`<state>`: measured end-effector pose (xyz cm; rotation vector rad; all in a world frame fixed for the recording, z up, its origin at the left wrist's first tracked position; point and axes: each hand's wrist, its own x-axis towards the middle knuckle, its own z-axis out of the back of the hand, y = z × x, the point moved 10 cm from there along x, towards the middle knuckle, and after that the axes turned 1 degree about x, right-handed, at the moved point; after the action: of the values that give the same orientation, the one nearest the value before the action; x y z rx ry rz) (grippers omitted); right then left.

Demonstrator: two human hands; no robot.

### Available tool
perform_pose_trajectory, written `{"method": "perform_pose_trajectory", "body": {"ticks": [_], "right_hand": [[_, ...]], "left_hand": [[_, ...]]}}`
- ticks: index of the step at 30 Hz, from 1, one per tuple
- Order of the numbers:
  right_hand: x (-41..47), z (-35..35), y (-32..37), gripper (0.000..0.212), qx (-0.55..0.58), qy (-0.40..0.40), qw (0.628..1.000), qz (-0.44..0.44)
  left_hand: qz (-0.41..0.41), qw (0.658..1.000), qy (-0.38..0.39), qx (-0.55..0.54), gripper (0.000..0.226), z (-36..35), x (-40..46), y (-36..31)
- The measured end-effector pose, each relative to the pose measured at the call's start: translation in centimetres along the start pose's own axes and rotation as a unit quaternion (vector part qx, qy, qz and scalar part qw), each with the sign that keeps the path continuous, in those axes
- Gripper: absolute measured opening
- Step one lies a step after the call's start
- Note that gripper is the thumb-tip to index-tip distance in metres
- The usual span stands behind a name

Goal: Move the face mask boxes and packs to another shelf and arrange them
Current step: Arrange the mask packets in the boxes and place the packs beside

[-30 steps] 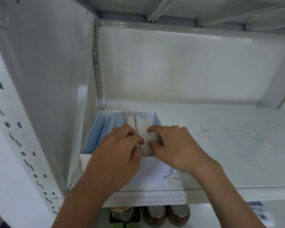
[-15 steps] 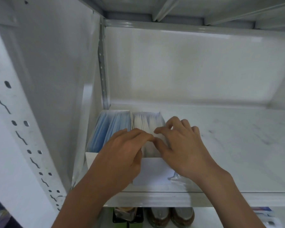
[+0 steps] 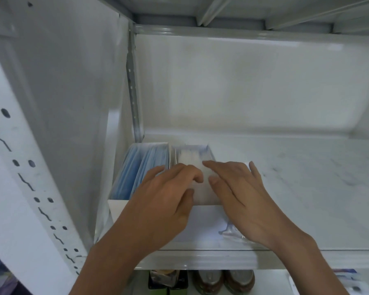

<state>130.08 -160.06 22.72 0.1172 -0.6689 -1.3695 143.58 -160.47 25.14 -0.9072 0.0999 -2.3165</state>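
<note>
White metal shelf (image 3: 307,188), mask boxes (image 3: 149,167)

Soft, even light — slight blur, wide-angle bowing

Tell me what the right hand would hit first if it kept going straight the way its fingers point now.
Probably the white masks in the right-hand box: the right hand points back and left across them, its fingers just above or already touching. Depth is unclear.
</note>
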Motion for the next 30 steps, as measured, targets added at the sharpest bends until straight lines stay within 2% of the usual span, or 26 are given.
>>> {"method": "perform_pose_trajectory", "body": {"ticks": [2, 5, 9, 12, 17, 21, 25, 30], "right_hand": [[-0.1, 0.8, -0.5, 0.048, -0.048, -0.027, 0.998, -0.007], [-0.1, 0.4, -0.4, 0.044, -0.146, -0.003, 0.989, -0.005], [0.0, -0.4, 0.6, 0.056, -0.202, 0.029, 0.979, 0.025], [0.2, -0.8, 0.9, 0.047, -0.179, 0.044, 0.983, 0.014], [1.6, -0.9, 0.8, 0.045, -0.198, 0.053, 0.979, -0.024], [3.0, -1.6, 0.0, 0.044, -0.136, 0.086, 0.985, -0.055], [4.0, -1.0, -0.6, 0.038, -0.114, 0.041, 0.990, -0.068], [3.0, 1.4, 0.7, 0.032, -0.151, -0.079, 0.984, -0.049]], "left_hand": [[0.013, 1.000, -0.001, 0.018, 0.013, 0.2, 0.1, 0.6], [0.025, 0.998, -0.004, 0.054, 0.019, 0.2, 0.4, 0.9], [-0.007, 0.998, 0.015, 0.053, 0.026, -1.2, 0.8, -0.1], [-0.009, 0.998, 0.021, 0.064, 0.032, -1.8, 0.8, 0.2], [0.005, 0.999, 0.007, 0.051, 0.031, -1.6, 0.5, 1.1], [0.012, 0.999, 0.024, 0.045, 0.029, -1.8, 0.5, 1.3], [0.017, 0.999, 0.013, 0.039, 0.032, -1.7, 0.3, 1.3], [0.013, 0.999, 0.008, 0.043, 0.030, -1.8, 0.3, 1.1]]}}
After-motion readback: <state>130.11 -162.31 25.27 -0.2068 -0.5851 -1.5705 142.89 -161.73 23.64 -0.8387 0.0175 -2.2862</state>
